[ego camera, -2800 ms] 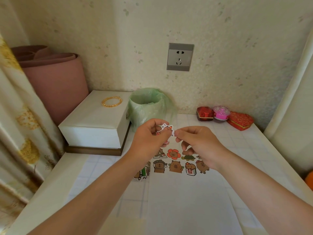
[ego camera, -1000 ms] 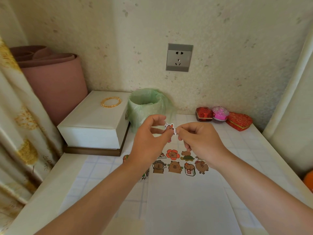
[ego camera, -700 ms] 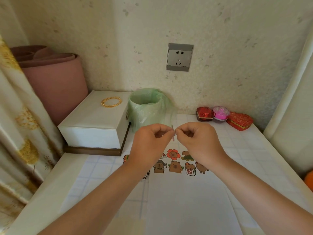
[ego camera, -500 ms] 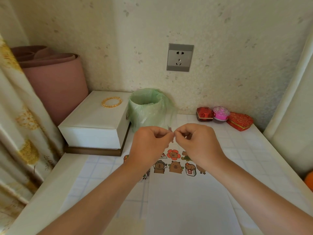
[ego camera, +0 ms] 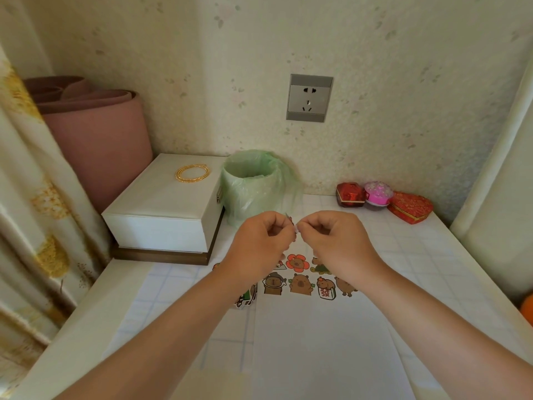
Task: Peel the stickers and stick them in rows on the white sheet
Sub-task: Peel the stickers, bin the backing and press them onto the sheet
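Both hands are raised over the far end of the white sheet (ego camera: 317,356), backs toward the camera. The left hand (ego camera: 261,243) and right hand (ego camera: 337,241) are both curled. Their thumb and forefinger tips meet in the middle and pinch one small sticker (ego camera: 292,223) between them. The sticker is in the air, seen edge-on, with a bit of red and white showing; the design is unreadable. Can't tell if the backing is coming off.

The white sheet lies flat on the grid-patterned table cover (ego camera: 432,255). Two rows of stickers are stuck near its far end.
- **Upper row:** a flower-face capybara (ego camera: 295,261), with more stickers partly hidden behind the hands.
- **Lower row:** a hatted capybara (ego camera: 273,282), a plain capybara (ego camera: 300,284), a mahjong-tile capybara (ego camera: 326,289), and one more capybara (ego camera: 346,286) partly under the right wrist.

A small pile of loose stickers (ego camera: 245,298) sits at the sheet's left edge, half hidden by the left forearm.

At the back is a bin with a green bag liner (ego camera: 256,186). A white box (ego camera: 164,209) stands just to its left with a gold bracelet (ego camera: 191,173) on the lid. A pink rolled mat (ego camera: 98,140) stands in the corner and a wall socket (ego camera: 309,98) is above. By the wall on the right are a red box (ego camera: 349,194), a pink trinket box (ego camera: 377,193) and a red heart-shaped box (ego camera: 411,207), all touching. A patterned curtain (ego camera: 28,197) hangs on the left.
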Available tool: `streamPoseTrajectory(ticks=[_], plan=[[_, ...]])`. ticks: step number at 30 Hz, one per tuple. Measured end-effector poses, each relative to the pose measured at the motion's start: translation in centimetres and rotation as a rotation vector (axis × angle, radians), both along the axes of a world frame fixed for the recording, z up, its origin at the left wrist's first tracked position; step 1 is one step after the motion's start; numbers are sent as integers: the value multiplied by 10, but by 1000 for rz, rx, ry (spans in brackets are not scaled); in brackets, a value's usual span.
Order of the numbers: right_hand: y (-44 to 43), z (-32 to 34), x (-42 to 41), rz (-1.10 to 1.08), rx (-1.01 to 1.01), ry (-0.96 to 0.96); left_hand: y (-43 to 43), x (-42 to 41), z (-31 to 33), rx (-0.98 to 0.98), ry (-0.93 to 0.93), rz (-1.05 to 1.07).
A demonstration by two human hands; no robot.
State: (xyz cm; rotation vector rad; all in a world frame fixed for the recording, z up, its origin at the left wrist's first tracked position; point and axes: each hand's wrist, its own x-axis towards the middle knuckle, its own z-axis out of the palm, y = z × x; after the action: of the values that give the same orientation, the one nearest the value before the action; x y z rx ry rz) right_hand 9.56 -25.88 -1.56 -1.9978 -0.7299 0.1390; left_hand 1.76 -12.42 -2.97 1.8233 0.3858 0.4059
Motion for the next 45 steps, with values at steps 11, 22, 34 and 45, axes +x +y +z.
streamPoseTrajectory(ticks=[11, 22, 34, 45], plan=[[8, 3, -7, 31, 79, 245, 8, -7, 1, -63, -1, -28], [31, 5, -20, 36, 99, 240, 38, -29, 10, 17, 39, -3], [94, 29, 1, -87, 134, 22, 97, -57, 26, 281, 137, 188], [156, 46, 63, -125, -255, -333, 110, -67, 32, 83, 159, 198]])
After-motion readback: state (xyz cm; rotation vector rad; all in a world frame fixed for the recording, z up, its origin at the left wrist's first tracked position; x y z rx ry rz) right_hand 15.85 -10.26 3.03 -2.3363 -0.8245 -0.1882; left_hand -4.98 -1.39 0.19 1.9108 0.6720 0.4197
